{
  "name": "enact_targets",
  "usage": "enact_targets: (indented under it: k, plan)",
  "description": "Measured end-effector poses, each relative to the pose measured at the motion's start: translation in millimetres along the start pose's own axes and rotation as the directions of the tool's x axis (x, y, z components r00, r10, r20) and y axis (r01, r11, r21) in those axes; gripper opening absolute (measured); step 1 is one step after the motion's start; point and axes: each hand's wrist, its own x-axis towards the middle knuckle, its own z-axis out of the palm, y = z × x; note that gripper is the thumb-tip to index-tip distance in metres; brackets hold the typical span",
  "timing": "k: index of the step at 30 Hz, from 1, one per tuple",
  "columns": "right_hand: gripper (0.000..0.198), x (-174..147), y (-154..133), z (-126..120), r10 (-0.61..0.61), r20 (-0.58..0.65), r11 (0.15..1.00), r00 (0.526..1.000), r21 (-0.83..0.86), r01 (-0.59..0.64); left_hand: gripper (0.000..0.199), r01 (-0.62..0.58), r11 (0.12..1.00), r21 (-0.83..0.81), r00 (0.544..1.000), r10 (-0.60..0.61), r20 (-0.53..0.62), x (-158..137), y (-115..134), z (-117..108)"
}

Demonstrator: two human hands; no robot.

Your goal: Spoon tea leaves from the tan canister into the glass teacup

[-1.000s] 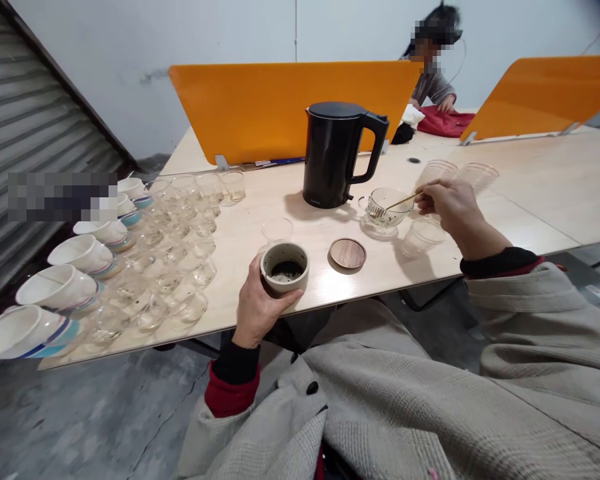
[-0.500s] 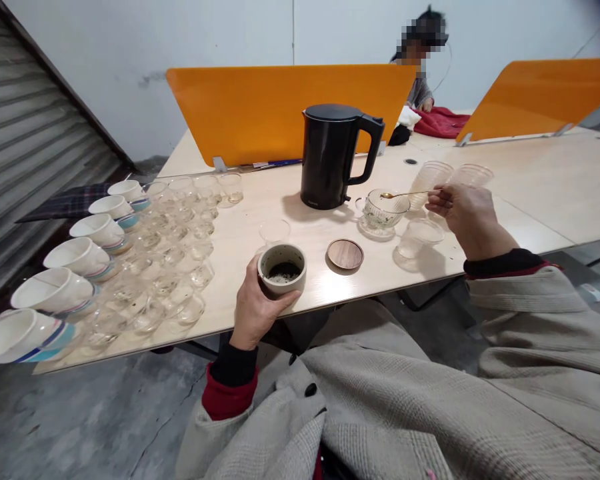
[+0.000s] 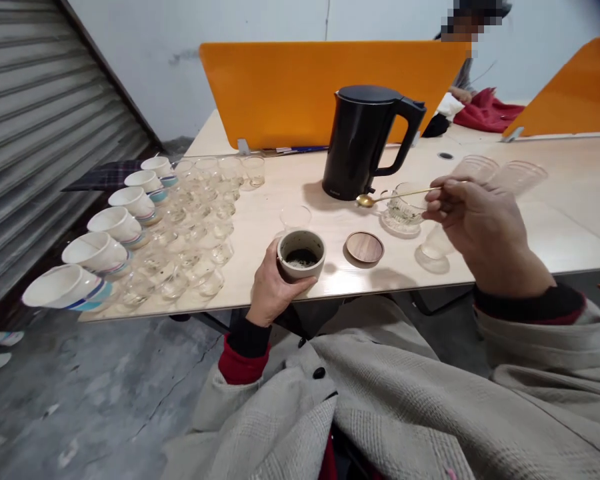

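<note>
A left hand point(image 3: 271, 279) curls around a ceramic cup point(image 3: 306, 272) of dark flakes near the table point(image 3: 285, 183) edge; the right hand point(image 3: 485, 230) pinches a gold spoon point(image 3: 365, 201), partly screening a glass cup point(image 3: 399, 215) at the ceramic cup's two o'clock. A black kettle point(image 3: 354, 143) stands at one, a wooden disc point(image 3: 365, 247) at three, tumblers point(image 3: 195, 233) at ten.

**Cups in ranks, orange screens behind**

White paper cups point(image 3: 115, 225) with coloured bands lined the left edge of the table point(image 3: 270, 200); rows of clear cups point(image 3: 185, 215) stood just beside. Orange partition point(image 3: 275, 93) upright behind; second orange partition point(image 3: 580, 93) far right. Between them, a person point(image 3: 463, 77) at a red cloth point(image 3: 487, 112). Ribbed shutter point(image 3: 45, 133) at left; cracked grey floor point(image 3: 145, 400) below.
</note>
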Motion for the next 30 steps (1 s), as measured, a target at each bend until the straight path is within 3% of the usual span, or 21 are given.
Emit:
enact_targets:
  k: [4, 9, 13, 17, 20, 22, 24, 26, 28, 30]
  plan:
    - [0.006, -39, 14, 45, -0.028, 0.273, 0.999, 0.962, -0.034, 0.039, 0.102, 0.007, 1.000, -0.014, 1.000, -0.007, 0.009, 0, 0, 0]
    - [0.015, -62, 37, 81, -0.065, 0.482, 0.955, 0.874, -0.223, 0.194, 0.103, 0.010, 0.999, -0.036, 1.000, -0.010, 0.013, -1, 3, 0]
    - [0.016, -60, 43, 84, -0.030, 0.497, 0.953, 0.867, -0.247, 0.175, 0.104, 0.032, 0.999, -0.033, 0.999, -0.031, 0.020, 0, 4, 0]
    - [0.014, -45, 36, 76, -0.021, 0.432, 0.987, 0.901, -0.136, 0.089, 0.103, 0.037, 0.998, -0.045, 0.999, -0.036, 0.023, 0, 5, -1]
    - [0.012, -35, 28, 74, -0.114, 0.329, 0.991, 0.937, -0.034, 0.132, 0.102, 0.028, 0.998, -0.048, 0.999, -0.027, 0.021, 0, 6, -1]
    - [0.012, -32, 28, 77, -0.234, 0.248, 0.971, 0.940, 0.002, 0.241, 0.102, 0.029, 0.999, -0.045, 0.999, -0.028, 0.019, 0, 6, -1]
    - [0.014, -34, 34, 85, -0.399, 0.176, 0.913, 0.900, -0.018, 0.409, 0.102, 0.024, 0.999, -0.046, 1.000, -0.023, 0.021, 0, 6, -1]
    - [0.015, -38, 45, 94, -0.524, 0.226, 0.823, 0.821, -0.116, 0.556, 0.101, 0.018, 0.999, -0.046, 1.000, -0.017, 0.022, 0, 6, -1]
    - [0.014, -41, 58, 101, -0.543, 0.370, 0.738, 0.753, -0.217, 0.639, 0.102, 0.020, 0.999, -0.041, 1.000, -0.019, 0.019, 0, 5, -1]
    - [0.015, -42, 68, 105, -0.504, 0.456, 0.708, 0.733, -0.268, 0.654, 0.101, 0.022, 0.999, -0.037, 1.000, -0.022, 0.017, 1, 5, 0]
